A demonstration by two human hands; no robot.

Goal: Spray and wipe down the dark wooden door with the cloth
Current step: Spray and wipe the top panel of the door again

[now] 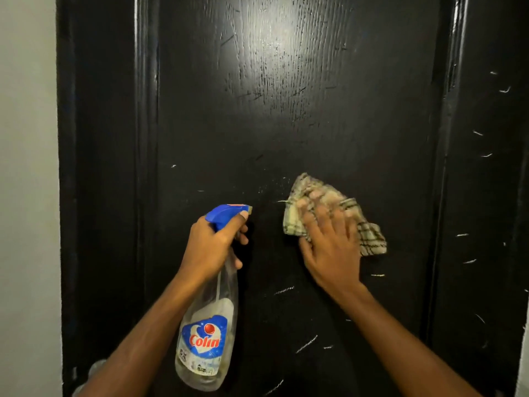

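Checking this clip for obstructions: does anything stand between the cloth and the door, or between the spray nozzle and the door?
Nothing visible does. The right hand presses the cloth straight onto the door; the left hand holds the spray bottle, nozzle facing bare panel.

Black door [286, 124], flecked with white scratches. The cloth [372, 239] at three o'clock is beige with dark checked lines. Spray bottle [209, 325] at seven: clear body, blue trigger, blue-red-white label. Pale wall [25, 167] at nine.

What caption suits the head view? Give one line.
Left hand grips a spray bottle while the right hand presses a checked cloth against the dark door.
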